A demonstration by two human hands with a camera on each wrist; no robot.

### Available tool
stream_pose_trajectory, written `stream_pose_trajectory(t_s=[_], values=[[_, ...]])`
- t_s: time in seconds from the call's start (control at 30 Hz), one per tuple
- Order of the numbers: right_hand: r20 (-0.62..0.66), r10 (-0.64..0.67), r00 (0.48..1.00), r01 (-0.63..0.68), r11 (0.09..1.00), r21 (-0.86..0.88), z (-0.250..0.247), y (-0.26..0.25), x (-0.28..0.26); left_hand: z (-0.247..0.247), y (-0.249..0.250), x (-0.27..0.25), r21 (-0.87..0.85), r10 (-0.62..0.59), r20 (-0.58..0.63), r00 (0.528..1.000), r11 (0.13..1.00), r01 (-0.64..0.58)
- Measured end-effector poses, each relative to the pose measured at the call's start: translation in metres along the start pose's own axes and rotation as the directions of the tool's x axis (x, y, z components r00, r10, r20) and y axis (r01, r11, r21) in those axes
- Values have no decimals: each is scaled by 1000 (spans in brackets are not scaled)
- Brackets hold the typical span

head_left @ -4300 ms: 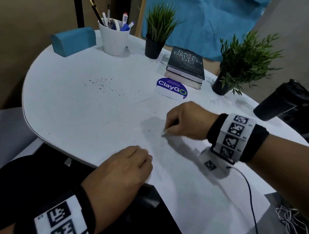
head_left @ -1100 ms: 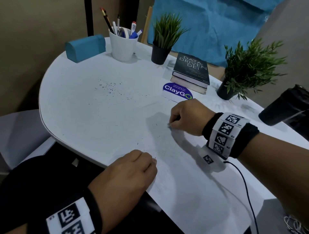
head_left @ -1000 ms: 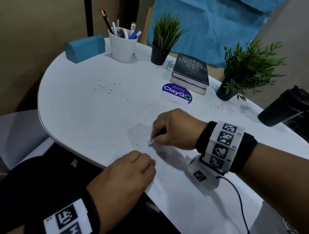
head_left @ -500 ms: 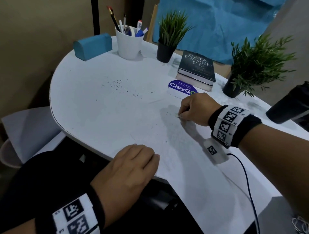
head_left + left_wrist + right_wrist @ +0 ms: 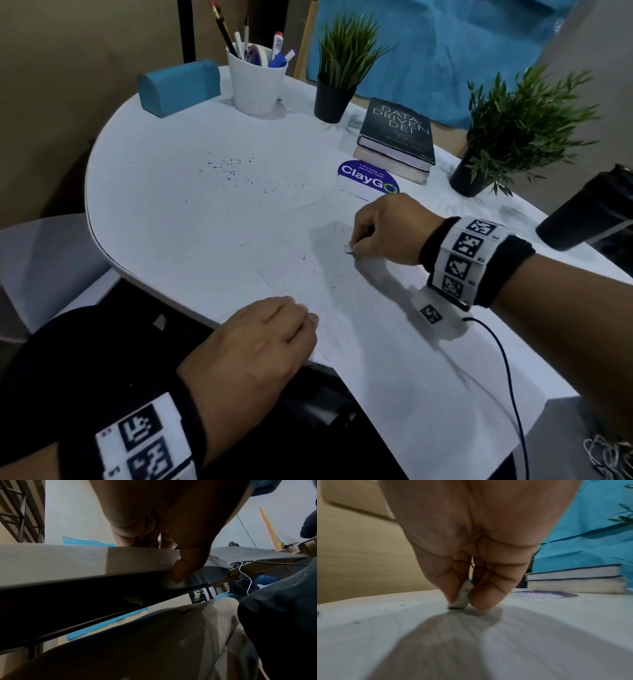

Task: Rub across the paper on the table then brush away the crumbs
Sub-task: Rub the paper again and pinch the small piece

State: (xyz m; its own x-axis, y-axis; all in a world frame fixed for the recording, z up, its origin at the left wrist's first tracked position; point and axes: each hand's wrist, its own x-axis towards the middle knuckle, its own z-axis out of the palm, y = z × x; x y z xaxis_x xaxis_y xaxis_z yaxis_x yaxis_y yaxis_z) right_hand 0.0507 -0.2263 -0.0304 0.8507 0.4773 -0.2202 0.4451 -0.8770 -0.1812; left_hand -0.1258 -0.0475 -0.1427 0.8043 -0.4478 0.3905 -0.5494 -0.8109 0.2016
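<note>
Dim, cool light; we note soft shadows on the white round table (image 5: 178, 219), blurred wrist views, bowed edges.

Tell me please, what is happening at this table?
A person is erasing on a paper that lies on the white table. The right hand pinches a small eraser and presses it on the sheet. The left hand rests on the paper's near edge at the table rim. Dark crumbs lie scattered farther out; they are not yet brushed away.
</note>
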Motion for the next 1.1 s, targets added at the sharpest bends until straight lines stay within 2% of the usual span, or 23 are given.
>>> stream_pose_trajectory(t_s=[0.1,0.17,0.2,0.27,0.33,0.4,0.47,0.53,0.67,0.73,0.83,1.0,1.1], values=[[79,-140,987,137,990,42,7,-23,-14,-5,3,3,-23,0,-6,1000,1000,0],[173,-185,968,170,981,95,13,-35,-24,-7,4,4,-1,-4,-21,1000,1000,4],[177,-162,971,145,984,105,13,-30,-23,-6,4,4,1,-5,-26,1000,1000,5],[82,-44,996,38,996,75,8,-7,-9,-3,4,4,-11,-9,-16,1000,1000,9],[0,49,999,-49,999,10,-1,12,1,-2,3,3,-19,-10,-10,1000,1000,10],[9,24,1000,-24,999,21,-2,10,0,-4,3,3,-28,-8,-12,1000,1000,7],[99,-55,994,45,994,99,3,-8,-8,-6,3,3,-26,-7,-21,1000,1000,7],[160,-59,985,38,990,132,6,-9,-10,-7,3,4,-23,-7,-21,1000,1000,7],[-11,109,994,-108,993,44,-5,25,9,-7,4,5,-6,-15,-5,1000,1000,15],[1,69,998,-69,996,48,-4,18,5,-7,3,4,7,-5,-2,1000,1000,5],[104,-28,994,11,988,155,5,0,-7,-8,2,3,28,-5,-7,1000,1000,5],[4,150,989,-150,987,54,-5,38,7,-6,5,4,27,-6,-28,1000,1000,6],[5,124,992,-124,992,-17,-5,34,9,-8,3,4,11,11,-19,1000,1000,-11]])
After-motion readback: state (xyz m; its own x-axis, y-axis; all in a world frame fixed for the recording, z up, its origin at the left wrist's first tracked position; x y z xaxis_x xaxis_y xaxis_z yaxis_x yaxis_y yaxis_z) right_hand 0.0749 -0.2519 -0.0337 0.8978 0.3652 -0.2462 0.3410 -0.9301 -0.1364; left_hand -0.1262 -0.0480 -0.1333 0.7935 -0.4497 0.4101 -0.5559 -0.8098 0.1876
